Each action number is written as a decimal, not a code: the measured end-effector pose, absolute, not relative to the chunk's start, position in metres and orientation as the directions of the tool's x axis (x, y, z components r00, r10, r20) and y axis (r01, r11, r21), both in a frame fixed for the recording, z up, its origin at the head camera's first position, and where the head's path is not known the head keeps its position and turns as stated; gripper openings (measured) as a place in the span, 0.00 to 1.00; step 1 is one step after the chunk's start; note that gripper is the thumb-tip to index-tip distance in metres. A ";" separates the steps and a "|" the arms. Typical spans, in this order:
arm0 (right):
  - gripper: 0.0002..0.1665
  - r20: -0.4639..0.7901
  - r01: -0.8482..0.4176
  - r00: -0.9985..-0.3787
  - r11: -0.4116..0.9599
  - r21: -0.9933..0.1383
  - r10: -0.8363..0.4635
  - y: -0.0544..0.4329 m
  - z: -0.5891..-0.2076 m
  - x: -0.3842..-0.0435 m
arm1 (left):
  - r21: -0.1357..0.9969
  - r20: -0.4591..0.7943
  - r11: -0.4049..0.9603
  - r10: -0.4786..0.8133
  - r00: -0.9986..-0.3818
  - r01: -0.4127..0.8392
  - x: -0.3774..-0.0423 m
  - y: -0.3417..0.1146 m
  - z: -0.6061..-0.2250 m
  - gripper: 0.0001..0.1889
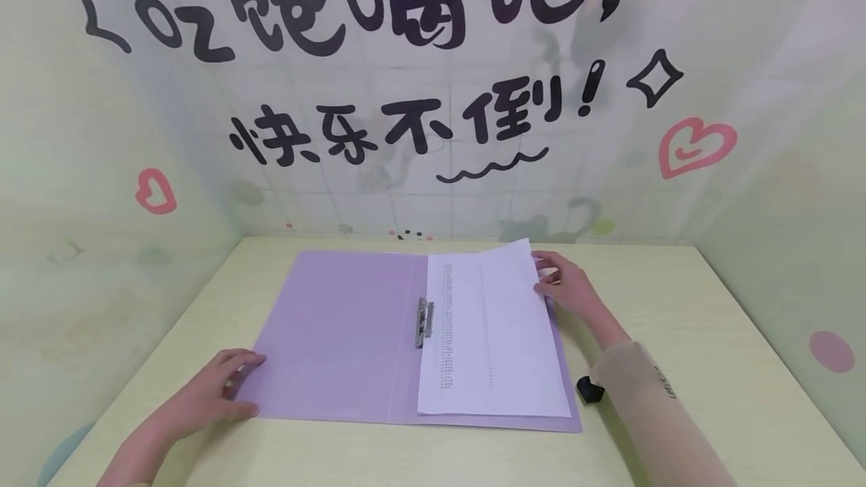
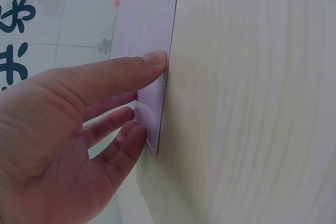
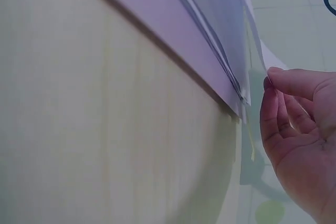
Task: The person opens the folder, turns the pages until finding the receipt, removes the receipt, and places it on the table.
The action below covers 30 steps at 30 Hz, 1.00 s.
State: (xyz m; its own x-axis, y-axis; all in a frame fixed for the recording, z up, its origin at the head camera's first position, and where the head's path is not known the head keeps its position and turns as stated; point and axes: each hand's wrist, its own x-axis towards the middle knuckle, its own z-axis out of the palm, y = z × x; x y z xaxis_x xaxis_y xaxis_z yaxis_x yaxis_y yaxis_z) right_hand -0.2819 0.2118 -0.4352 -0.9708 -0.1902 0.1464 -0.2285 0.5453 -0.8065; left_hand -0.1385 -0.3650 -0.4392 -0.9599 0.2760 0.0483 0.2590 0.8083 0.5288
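Pale wood-grain table [image 1: 683, 322], lettered wall [image 1: 609, 194] behind. Purple folder [image 1: 331, 337] lies open; the top paper sheet [image 1: 501, 329] is on its right half, long axis running near to far, metal clip [image 1: 423, 323] at its left edge. Your right hand [image 1: 567, 288] is nearer, pinching the sheet's raised far right corner. Your left hand [image 1: 210, 393], fingers loosely spread, touches the folder's near left corner.

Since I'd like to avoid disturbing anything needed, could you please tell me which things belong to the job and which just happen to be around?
In the job:
purple folder, touched by the left hand
metal clip
paper, edge pinched by the right hand

Just around:
table
wall lettering
small black object beside the sleeve, purpose unclear
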 end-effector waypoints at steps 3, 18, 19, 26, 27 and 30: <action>0.36 0.173 -0.251 -0.966 0.530 -0.810 -0.192 0.212 -0.434 -0.281 | 0.532 0.054 0.805 0.277 -0.959 0.262 -0.138 -0.365 -0.439 0.37; 0.29 0.154 -0.247 -0.967 0.594 -0.766 -0.204 0.214 -0.429 -0.281 | 0.531 0.079 0.800 0.282 -0.956 0.280 -0.137 -0.365 -0.442 0.37; 0.29 0.156 -0.254 -0.965 0.598 -0.760 -0.211 0.215 -0.428 -0.282 | 0.528 0.082 0.800 0.284 -0.955 0.284 -0.137 -0.366 -0.442 0.37; 0.27 0.168 -0.284 -0.957 0.633 -0.720 -0.238 0.219 -0.420 -0.286 | 0.523 0.093 0.799 0.295 -0.951 0.299 -0.138 -0.366 -0.442 0.36; 0.27 0.169 -0.291 -0.954 0.631 -0.719 -0.246 0.220 -0.418 -0.287 | 0.522 0.091 0.799 0.295 -0.951 0.298 -0.138 -0.366 -0.442 0.36; 0.28 0.169 -0.304 -0.949 0.617 -0.726 -0.268 0.220 -0.412 -0.289 | 0.523 0.080 0.802 0.291 -0.953 0.289 -0.138 -0.366 -0.441 0.36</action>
